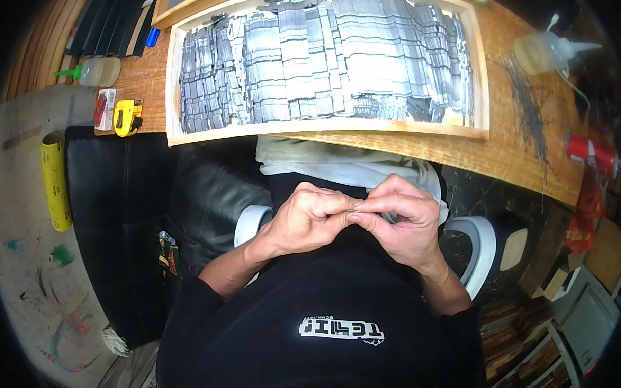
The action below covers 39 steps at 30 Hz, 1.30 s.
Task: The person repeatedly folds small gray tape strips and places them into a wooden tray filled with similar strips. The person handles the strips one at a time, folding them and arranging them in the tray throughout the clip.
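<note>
My left hand (311, 220) and my right hand (407, 224) meet in front of my chest, fingertips touching. Both are closed in a pinch, thumb against bent index finger. Whatever lies between the fingertips is too small and too covered to make out. Just beyond them, a pale cloth (339, 162) lies over my lap. On the table ahead stands a shallow wooden frame (327, 128), filled with many thin grey and silvery strips (288, 61) packed in uneven rows. Neither hand touches the frame or the strips.
On the wooden table (534, 145), left of the frame, are a yellow tape measure (127, 118), a small box (105, 109) and a green-tipped bottle (97, 72). To the right are a squeeze bottle (549, 52), dark slivers (530, 110) and a red can (593, 156). A black seat (115, 220) stands left.
</note>
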Each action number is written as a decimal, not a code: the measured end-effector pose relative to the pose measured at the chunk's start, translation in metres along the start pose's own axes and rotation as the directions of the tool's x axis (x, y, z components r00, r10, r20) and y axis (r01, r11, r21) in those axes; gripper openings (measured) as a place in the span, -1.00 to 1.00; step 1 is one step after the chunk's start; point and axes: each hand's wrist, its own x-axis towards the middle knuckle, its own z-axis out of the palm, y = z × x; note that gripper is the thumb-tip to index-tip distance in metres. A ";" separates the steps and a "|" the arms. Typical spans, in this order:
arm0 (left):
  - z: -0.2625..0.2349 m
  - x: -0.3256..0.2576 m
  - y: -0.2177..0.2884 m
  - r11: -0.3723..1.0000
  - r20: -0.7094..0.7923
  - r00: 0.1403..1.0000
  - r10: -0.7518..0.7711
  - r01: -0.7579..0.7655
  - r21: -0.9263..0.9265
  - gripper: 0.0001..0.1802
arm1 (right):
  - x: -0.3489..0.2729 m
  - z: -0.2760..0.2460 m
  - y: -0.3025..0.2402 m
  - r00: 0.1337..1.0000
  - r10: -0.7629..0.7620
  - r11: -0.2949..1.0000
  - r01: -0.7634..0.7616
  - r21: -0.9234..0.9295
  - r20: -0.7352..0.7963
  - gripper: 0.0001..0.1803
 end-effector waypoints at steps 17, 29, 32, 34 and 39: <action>0.002 0.000 -0.003 1.000 -0.019 1.000 0.004 -0.005 -0.015 -0.75 | 0.003 -0.005 0.001 1.000 -0.031 0.999 0.031 -0.019 0.004 -0.81; 0.005 0.005 0.003 1.000 -0.034 0.999 -0.028 0.029 0.005 -0.76 | 0.003 -0.005 -0.010 0.998 -0.056 0.988 0.054 -0.144 -0.012 -0.82; 0.009 0.007 0.006 0.999 -0.063 0.998 -0.027 0.025 -0.025 -0.76 | 0.003 -0.007 -0.012 0.998 -0.051 0.987 0.044 -0.151 -0.041 -0.84; 0.011 0.012 0.011 0.999 -0.091 0.996 -0.020 0.015 -0.050 -0.75 | 0.007 -0.017 -0.019 0.997 -0.050 0.984 0.039 -0.171 -0.060 -0.86; 0.013 0.016 0.015 0.978 -0.214 0.955 0.207 -0.201 0.050 -0.69 | 0.029 -0.094 -0.103 0.961 -0.202 0.846 0.073 -0.528 -0.190 -0.88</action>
